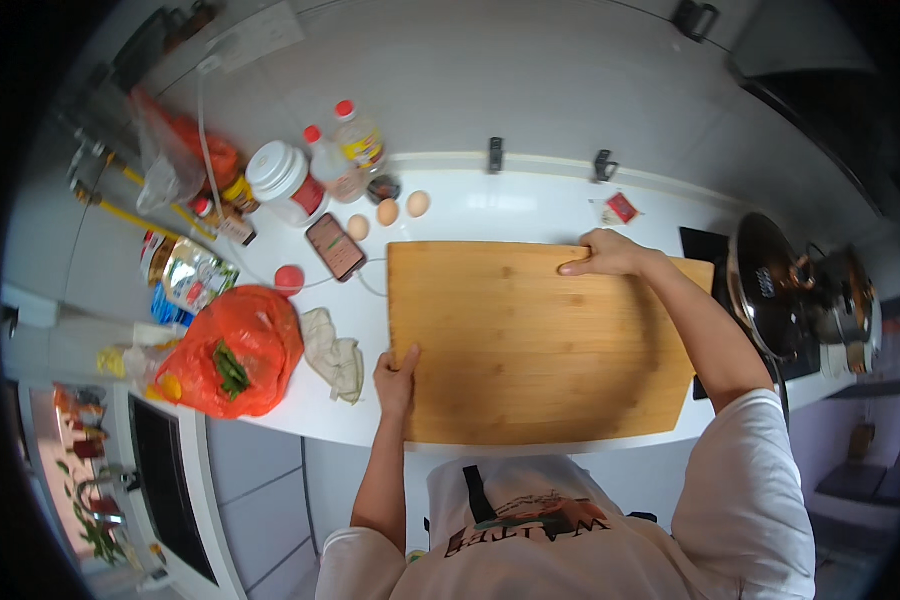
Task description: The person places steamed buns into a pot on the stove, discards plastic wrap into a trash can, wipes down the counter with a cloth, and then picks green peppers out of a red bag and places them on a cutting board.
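Observation:
A large wooden cutting board [525, 345] spans the middle of the white countertop, reaching close to its front edge. My left hand [396, 382] grips the board's left edge, with the thumb on top. On the far edge, right of the middle, my right hand [607, 253] holds the board with its thumb over the top face. Fingers of both hands are partly hidden beneath the wood. Left of the board lies a crumpled pale cloth [333, 354]. Beyond its far left corner are several brown eggs [388, 213] and a smartphone [335, 246] with a cable plugged in.
A red plastic bag [232, 352] with green leaves on it sits at the left. Bottles [360, 142] and a white tub [288, 182] stand at the back left. To the right, a lidded pan [765, 285] is on the black cooktop [701, 247]. A red packet [622, 208] lies near the wall.

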`<state>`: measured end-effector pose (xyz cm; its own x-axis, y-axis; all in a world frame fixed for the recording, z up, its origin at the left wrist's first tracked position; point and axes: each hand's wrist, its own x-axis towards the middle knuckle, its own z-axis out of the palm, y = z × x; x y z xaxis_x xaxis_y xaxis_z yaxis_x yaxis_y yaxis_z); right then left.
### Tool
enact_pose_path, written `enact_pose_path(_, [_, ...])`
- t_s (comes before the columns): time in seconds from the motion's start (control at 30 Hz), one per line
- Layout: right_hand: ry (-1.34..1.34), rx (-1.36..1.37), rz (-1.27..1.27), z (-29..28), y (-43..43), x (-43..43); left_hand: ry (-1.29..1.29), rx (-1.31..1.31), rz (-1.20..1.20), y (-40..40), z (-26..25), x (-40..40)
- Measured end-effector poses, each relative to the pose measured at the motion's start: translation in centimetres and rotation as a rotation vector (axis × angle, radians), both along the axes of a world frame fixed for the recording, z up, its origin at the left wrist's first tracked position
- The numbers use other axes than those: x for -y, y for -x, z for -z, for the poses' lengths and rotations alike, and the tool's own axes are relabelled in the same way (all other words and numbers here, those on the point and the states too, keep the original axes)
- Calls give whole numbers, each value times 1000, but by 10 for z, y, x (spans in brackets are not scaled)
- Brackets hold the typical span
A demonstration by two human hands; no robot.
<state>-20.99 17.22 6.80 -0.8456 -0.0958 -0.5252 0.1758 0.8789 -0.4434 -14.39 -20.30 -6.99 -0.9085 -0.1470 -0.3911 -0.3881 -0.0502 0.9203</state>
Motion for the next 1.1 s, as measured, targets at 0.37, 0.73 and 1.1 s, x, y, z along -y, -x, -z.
enact_pose_path(0.37, [-55, 122, 94, 84, 30, -15, 723, 48, 184, 27, 17, -3])
enact_pose_path(0.73, [135, -30, 141, 132, 30, -30, 837, -314, 100, 56, 10, -20])
enact_pose_path(1.1, [175, -86, 173, 145, 24, -29, 1208, -198, 375, 116, 15, -12])
